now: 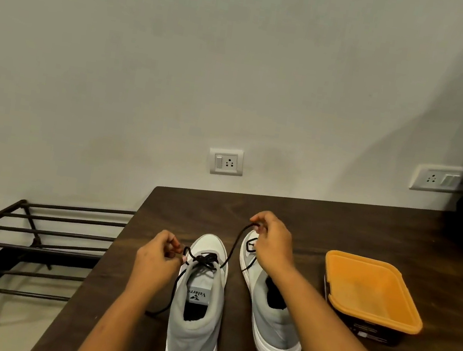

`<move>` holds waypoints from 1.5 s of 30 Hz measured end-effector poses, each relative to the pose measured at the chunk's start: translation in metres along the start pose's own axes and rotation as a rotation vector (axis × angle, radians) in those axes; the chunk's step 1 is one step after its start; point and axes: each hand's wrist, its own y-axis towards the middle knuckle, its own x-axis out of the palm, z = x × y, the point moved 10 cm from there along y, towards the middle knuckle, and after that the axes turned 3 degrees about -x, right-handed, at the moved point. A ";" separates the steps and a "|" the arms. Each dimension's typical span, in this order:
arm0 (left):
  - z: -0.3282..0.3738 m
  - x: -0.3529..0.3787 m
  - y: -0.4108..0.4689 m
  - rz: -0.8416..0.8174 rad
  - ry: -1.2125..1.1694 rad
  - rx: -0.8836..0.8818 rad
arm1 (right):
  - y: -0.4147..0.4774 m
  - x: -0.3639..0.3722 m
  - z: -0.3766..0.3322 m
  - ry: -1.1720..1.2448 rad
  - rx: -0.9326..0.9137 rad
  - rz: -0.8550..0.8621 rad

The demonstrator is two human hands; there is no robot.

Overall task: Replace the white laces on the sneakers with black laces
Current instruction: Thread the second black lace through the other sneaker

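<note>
- A black metal shoe rack [19, 237] stands on the floor to the left of the table, against the pale wall.
- The dark wooden table [337, 221] runs from the middle of the room to the right edge and holds both sneakers.
- The person's left hand [156, 257] hovers just left of the left sneaker [193, 335], its thumb and fingertips pinched on a small loop of the black lace [231, 250] beside the lower eyelets.
- That grey-and-white sneaker sits heel toward the person. The lace crosses over its lowest eyelets, and one loose tail trails down its left side onto the tabletop.
- A white switch-and-socket plate [226, 161] is on the wall behind.
- The other strand rises rightward to the right hand [273, 241], whose curled fingers pinch its end above the toe of the right sneaker [274, 323].
- The right sneaker lies just beside the left one, with a bit of black lace showing at its front eyelets.
- An orange plastic container [362, 257] on a dark base sits right of the shoes.
- A second socket plate [440, 178] is on the wall at far right.
</note>
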 end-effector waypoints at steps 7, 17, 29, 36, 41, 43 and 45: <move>-0.022 0.022 0.003 -0.192 -0.042 -0.118 | -0.030 0.067 -0.016 -0.301 -0.185 -0.545; -0.023 0.031 -0.003 -0.336 -0.081 -0.062 | -0.028 0.084 0.003 -0.587 -0.188 -0.510; -0.007 0.023 -0.001 -0.236 0.193 0.094 | -0.021 0.053 -0.013 -0.482 -0.181 -0.424; -0.005 0.028 0.003 -0.222 0.321 0.133 | -0.040 0.077 -0.033 -0.493 -0.248 -0.642; -0.010 0.036 0.004 -0.273 0.357 0.138 | -0.048 0.080 -0.024 -0.522 -0.151 -0.757; -0.010 0.039 0.003 -0.305 0.339 0.139 | -0.050 0.083 -0.020 -0.563 -0.131 -0.763; -0.010 0.040 0.002 -0.324 0.307 0.128 | -0.052 0.087 -0.017 -0.553 -0.099 -0.781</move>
